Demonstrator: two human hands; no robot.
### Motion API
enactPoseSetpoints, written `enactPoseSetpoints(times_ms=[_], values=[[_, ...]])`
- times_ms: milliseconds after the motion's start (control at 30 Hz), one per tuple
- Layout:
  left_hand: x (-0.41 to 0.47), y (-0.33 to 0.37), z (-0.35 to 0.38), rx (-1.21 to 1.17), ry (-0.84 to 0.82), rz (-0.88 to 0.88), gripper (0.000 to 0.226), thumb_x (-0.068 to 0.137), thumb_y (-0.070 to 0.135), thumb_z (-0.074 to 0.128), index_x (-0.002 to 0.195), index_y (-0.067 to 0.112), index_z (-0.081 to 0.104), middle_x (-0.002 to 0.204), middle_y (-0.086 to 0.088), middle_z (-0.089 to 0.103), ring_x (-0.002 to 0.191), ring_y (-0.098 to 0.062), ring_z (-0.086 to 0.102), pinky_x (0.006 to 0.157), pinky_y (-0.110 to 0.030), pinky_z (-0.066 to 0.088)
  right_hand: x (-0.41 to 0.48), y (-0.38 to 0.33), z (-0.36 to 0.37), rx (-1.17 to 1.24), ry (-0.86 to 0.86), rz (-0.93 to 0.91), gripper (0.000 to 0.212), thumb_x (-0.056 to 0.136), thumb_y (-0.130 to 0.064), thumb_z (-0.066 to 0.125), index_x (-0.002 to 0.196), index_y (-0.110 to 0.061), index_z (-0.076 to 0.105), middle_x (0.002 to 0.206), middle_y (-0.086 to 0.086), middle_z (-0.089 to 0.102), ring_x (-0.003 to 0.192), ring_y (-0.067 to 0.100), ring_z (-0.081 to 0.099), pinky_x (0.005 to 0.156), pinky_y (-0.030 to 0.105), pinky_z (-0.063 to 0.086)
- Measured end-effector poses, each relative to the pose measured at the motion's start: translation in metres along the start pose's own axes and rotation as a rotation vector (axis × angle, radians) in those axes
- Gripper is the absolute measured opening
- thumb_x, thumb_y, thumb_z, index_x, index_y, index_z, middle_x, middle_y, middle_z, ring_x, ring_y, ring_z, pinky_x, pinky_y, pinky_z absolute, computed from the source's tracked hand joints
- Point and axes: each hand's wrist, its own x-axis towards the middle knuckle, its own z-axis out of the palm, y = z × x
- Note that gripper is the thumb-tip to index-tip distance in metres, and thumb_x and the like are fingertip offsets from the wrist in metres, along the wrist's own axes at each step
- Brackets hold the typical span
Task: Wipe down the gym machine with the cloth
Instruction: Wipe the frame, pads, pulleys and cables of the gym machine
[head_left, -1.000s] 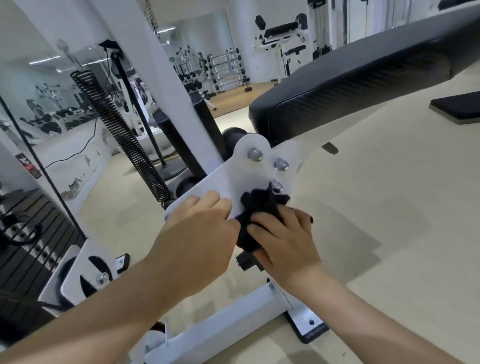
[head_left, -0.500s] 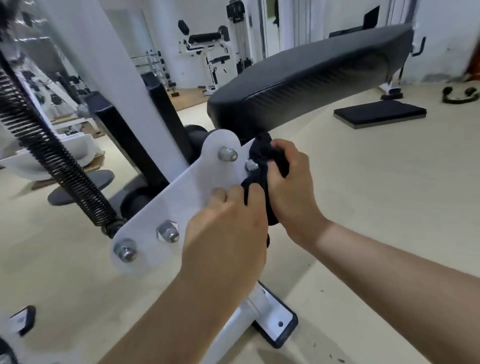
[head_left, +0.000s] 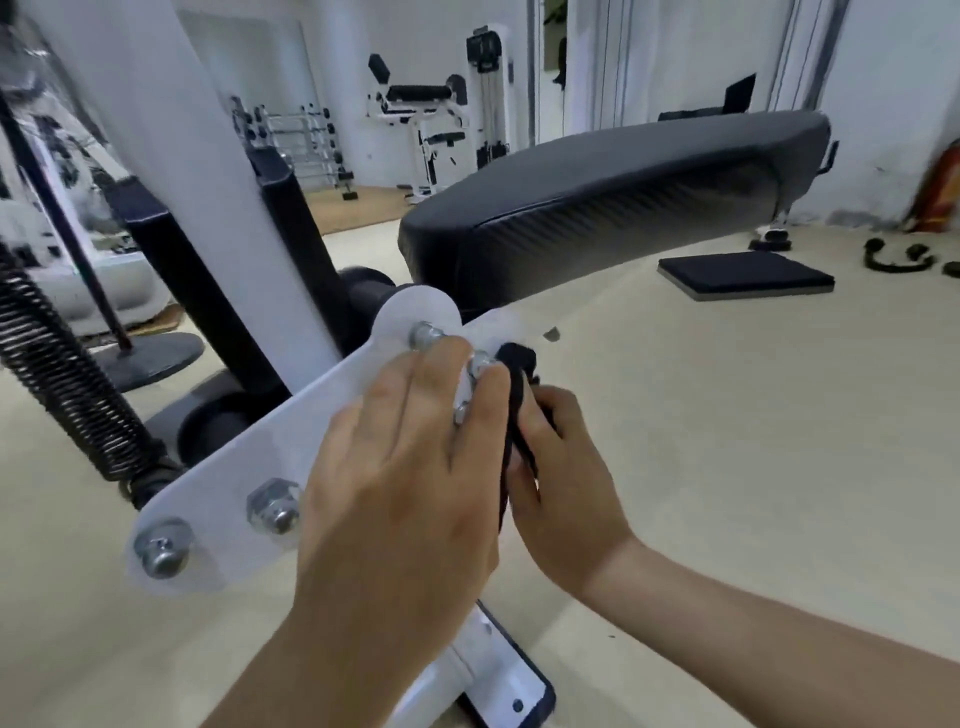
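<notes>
a: where's the cloth (head_left: 521, 364)?
b: it's black, bunched in the right hand (head_left: 563, 488) and pressed against the right edge of the white plate (head_left: 244, 457) on the gym machine (head_left: 171, 156). that spot is just under the near end of the black padded seat (head_left: 623, 208).
a: how does that hand hold it?
b: the fingers are curled round it in a firm grip. a bit of cloth sticks out above the fingers, and a strip runs down between the two hands.
a: and the left hand (head_left: 400, 467)?
b: it lies flat on the face of the plate with the fingers straight and close together, gripping nothing. its fingertips reach the upper bolts (head_left: 426, 332), right beside the cloth.
a: anything else on the plate?
b: two lower bolts (head_left: 272, 506) at its near left end. a dark coil spring (head_left: 62, 384) comes down to that end from the left.
a: and around the machine?
b: a pale floor (head_left: 727, 415), with a dark mat (head_left: 743, 275) lying on it at the far right. there's more white gym gear (head_left: 415, 119) along the far wall.
</notes>
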Motion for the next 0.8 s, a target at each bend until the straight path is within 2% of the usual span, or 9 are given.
enactPoseSetpoints(times_ms=[67,167,200,267,367,500,567,700,800], values=[[0.009,-0.006,0.002,0.067,0.028,-0.015,0.035,0.090,0.009,0.051,0.124,0.006,0.059,0.128,-0.019,0.053,0.115,-0.036,0.047,0.087,-0.045,0.042,-0.003,0.013,-0.005,0.056,-0.008,-0.026,0.049,0.095,-0.011,0.045,0.142,-0.021,0.045,0.107,-0.010,0.046,0.090,0.008,0.054,0.078,0.024,0.046],[0.024,-0.010,0.006,0.033,0.031,-0.096,0.038,0.083,0.002,0.067,0.120,0.003,0.063,0.117,-0.017,0.059,0.105,-0.034,0.053,0.070,-0.045,0.053,0.019,0.003,-0.020,0.204,0.156,-0.118,0.043,0.091,-0.015,0.043,0.132,-0.020,0.057,0.103,-0.015,0.051,0.094,-0.003,0.051,0.082,0.007,0.039],[0.027,-0.010,0.006,-0.006,0.047,-0.128,0.037,0.082,0.002,0.069,0.118,0.002,0.064,0.112,-0.015,0.061,0.099,-0.033,0.056,0.068,-0.044,0.054,0.030,-0.006,-0.025,0.192,0.174,-0.194,0.045,0.090,-0.015,0.043,0.132,-0.017,0.057,0.106,-0.009,0.054,0.098,0.000,0.051,0.086,0.008,0.039],[0.031,-0.008,0.003,-0.063,0.079,-0.185,0.040,0.081,0.002,0.070,0.121,0.003,0.063,0.104,-0.011,0.066,0.092,-0.028,0.062,0.074,-0.034,0.051,0.052,-0.023,-0.034,0.039,0.130,-0.398,0.045,0.089,-0.009,0.048,0.132,-0.010,0.057,0.111,0.006,0.059,0.101,0.018,0.054,0.089,0.022,0.046],[0.033,-0.002,-0.006,-0.132,0.049,-0.274,0.060,0.081,0.004,0.070,0.135,0.014,0.048,0.103,-0.001,0.066,0.091,-0.015,0.063,0.080,-0.023,0.048,0.075,-0.035,-0.042,-0.108,0.059,-0.576,0.047,0.086,0.003,0.061,0.132,0.000,0.055,0.113,0.021,0.060,0.101,0.034,0.058,0.083,0.042,0.054],[0.039,0.006,-0.020,-0.093,0.044,-0.366,0.071,0.082,0.011,0.064,0.144,0.025,0.031,0.119,0.006,0.057,0.106,-0.004,0.056,0.096,-0.017,0.044,0.092,-0.043,-0.047,0.225,0.047,-0.617,0.038,0.087,0.001,0.052,0.125,0.001,0.059,0.124,0.018,0.057,0.106,0.030,0.060,0.080,0.042,0.057],[0.039,0.007,-0.027,-0.048,-0.019,-0.412,0.072,0.083,0.011,0.065,0.144,0.025,0.031,0.126,0.006,0.054,0.109,-0.005,0.055,0.097,-0.017,0.044,0.096,-0.046,-0.045,0.269,-0.018,-0.658,0.034,0.088,0.004,0.054,0.120,-0.002,0.061,0.121,0.013,0.059,0.100,0.026,0.062,0.075,0.038,0.057],[0.027,0.005,-0.050,0.189,-0.286,-0.363,0.064,0.081,0.010,0.066,0.141,0.017,0.044,0.134,-0.001,0.051,0.111,-0.014,0.057,0.089,-0.028,0.054,0.112,-0.044,-0.052,0.012,-0.139,-0.733,0.020,0.088,-0.008,0.059,0.106,-0.012,0.066,0.102,0.004,0.063,0.088,0.024,0.062,0.063,0.034,0.053],[0.018,-0.007,-0.083,0.338,-0.412,-0.325,0.057,0.076,0.008,0.069,0.131,0.014,0.057,0.128,-0.006,0.057,0.109,-0.020,0.060,0.079,-0.031,0.058,0.126,-0.046,-0.059,-0.213,-0.230,-0.721,0.025,0.082,-0.011,0.065,0.106,-0.018,0.063,0.096,0.000,0.058,0.085,0.024,0.058,0.052,0.031,0.044]])
